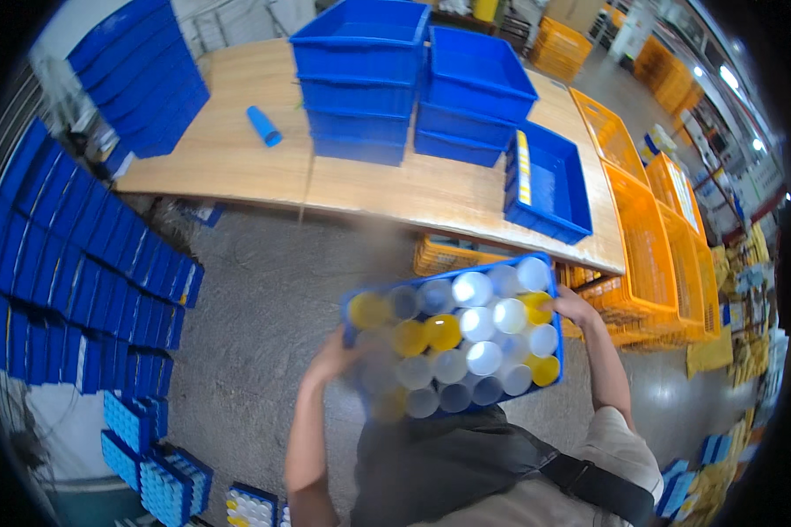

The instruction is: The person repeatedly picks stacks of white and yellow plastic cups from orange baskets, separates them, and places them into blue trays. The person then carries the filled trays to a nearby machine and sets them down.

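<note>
A table (237, 171) bearing blue bins (358, 66) stands beyond the tray (554, 279) that left grip (331, 356) and right grip (575, 306) clasp.

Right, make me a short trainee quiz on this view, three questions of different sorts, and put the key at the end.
1. Pick one. The left hand and right hand are holding:
A) a broom
B) a blue bin of white and yellow cylinders
C) a cardboard box

2. True or false: a blue tube lies loose on the wooden table.

3. Fill in the blank: seen from the person's side, the large orange crates stand by the ____ end of the table.

Key:
1. B
2. True
3. right
</note>
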Tool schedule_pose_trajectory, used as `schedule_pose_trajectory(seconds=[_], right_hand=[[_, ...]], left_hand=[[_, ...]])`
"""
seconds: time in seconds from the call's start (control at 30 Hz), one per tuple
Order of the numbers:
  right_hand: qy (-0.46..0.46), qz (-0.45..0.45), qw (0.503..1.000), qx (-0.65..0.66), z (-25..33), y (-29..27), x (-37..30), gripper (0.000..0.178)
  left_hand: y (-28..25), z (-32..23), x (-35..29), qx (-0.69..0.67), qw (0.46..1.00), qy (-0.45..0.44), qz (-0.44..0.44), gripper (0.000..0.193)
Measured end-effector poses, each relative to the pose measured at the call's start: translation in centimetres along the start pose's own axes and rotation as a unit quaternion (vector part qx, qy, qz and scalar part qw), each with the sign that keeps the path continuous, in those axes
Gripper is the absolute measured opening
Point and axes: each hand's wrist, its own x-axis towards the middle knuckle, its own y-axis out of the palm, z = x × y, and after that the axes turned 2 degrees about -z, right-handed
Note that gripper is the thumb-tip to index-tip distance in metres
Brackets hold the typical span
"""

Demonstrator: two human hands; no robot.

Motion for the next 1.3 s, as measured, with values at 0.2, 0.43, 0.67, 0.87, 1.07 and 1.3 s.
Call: schedule_pose_trajectory(seconds=[0.2, 0.43, 0.67, 0.87, 1.07, 1.3], right_hand=[[-0.156, 0.240, 0.891, -0.352, 21.4, 15.9, 16.2, 0.089], [-0.445, -0.068, 0.847, -0.283, 37.0, 35.0, 44.6, 0.054], [-0.308, -0.519, 0.727, -0.327, 46.6, 38.4, 73.3, 0.031], [-0.023, -0.511, 0.827, -0.233, 48.6, 36.3, 81.1, 0.021], [-0.056, -0.222, 0.954, 0.193, 53.9, 34.6, 79.6, 0.031], [-0.316, -0.076, 0.924, 0.200, 55.7, 35.7, 52.0, 0.029]], left_hand=[[-8.9, 12.3, -12.6, -0.281, 0.919, -0.141, -0.237, 0.056], [-9.0, 25.6, -17.7, -0.330, 0.731, -0.181, -0.569, 0.052], [-17.9, 24.7, 2.9, -0.001, 0.729, -0.257, -0.634, 0.046], [-28.8, 20.0, 18.3, 0.120, 0.805, -0.189, -0.550, 0.046], [-31.0, 17.4, 21.5, 0.159, 0.825, -0.167, -0.515, 0.045], [-29.3, 17.1, 19.9, 0.186, 0.825, -0.157, -0.510, 0.046]])
